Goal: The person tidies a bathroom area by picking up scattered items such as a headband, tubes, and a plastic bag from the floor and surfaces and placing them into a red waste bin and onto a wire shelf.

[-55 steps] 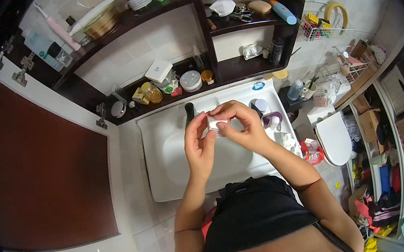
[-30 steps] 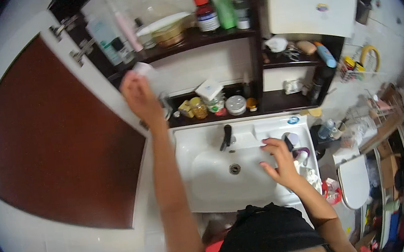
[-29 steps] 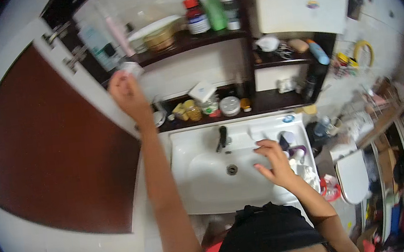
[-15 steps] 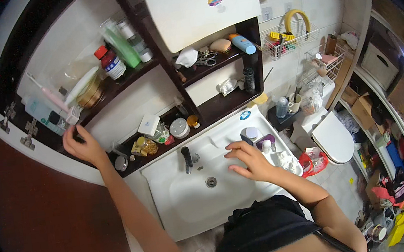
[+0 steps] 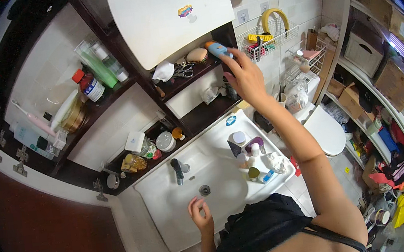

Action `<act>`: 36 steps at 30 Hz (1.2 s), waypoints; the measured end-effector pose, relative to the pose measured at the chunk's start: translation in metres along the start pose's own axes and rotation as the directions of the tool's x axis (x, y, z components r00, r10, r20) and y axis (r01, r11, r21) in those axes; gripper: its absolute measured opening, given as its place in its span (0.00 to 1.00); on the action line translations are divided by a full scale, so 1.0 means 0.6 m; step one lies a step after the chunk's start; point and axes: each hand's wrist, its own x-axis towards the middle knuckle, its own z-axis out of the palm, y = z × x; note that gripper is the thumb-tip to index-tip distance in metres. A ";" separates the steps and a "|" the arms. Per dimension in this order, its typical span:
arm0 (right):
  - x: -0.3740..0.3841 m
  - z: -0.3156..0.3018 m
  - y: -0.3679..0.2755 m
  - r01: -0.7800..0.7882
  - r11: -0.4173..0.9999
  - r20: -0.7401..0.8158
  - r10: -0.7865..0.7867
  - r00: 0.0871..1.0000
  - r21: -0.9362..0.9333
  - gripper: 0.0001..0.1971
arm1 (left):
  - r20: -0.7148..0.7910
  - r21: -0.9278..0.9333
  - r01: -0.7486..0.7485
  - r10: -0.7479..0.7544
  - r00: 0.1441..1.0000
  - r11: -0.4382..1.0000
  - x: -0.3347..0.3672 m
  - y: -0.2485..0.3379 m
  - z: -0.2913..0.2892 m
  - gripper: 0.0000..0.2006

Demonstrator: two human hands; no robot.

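My right hand [image 5: 246,75] reaches up to the shelf on the right of the cabinet, its fingers outstretched and thumb apart. The fingertips are at the lower end of a blue bottle with an orange end [image 5: 218,49]; I cannot tell whether they touch it. Beside that bottle lie a beige oval soap-like piece [image 5: 197,55], scissors [image 5: 184,71] and a crumpled white item [image 5: 163,71]. My left hand [image 5: 202,216] hangs over the near edge of the white sink [image 5: 172,216], loosely bent, with nothing seen in it.
A black faucet [image 5: 177,171] stands behind the basin. Small jars and a tube [image 5: 266,176] crowd the sink's right ledge. The left shelf holds a red-capped bottle [image 5: 89,85] and a pink toothbrush [image 5: 34,117]. A brown cabinet door [image 5: 48,223] hangs open at left. A toilet [image 5: 324,129] stands at right.
My right hand has risen from above the sink to the blue bottle on the shelf. My left hand has come down from the left shelf to the sink. The view has shifted right.
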 end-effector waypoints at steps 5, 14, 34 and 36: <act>0.044 0.031 0.037 0.067 0.992 0.018 -0.065 0.998 -0.105 0.20 | -0.041 -0.040 0.146 -0.148 0.988 0.988 -0.014 0.013 -0.001 0.08; 0.075 0.026 0.041 0.100 0.992 -0.218 -0.115 0.969 -0.076 0.15 | -0.006 -0.093 0.172 -0.174 0.985 0.981 -0.024 0.020 0.018 0.08; -0.149 -0.048 -0.110 -0.860 -0.129 0.866 0.163 0.473 0.494 0.14 | 0.000 -0.086 -0.221 0.222 0.975 0.971 0.117 0.148 0.006 0.29; -0.174 -0.046 -0.129 -0.905 -0.168 0.921 0.090 0.379 0.390 0.14 | 0.004 0.000 -0.318 0.318 0.948 0.948 0.165 0.182 -0.003 0.31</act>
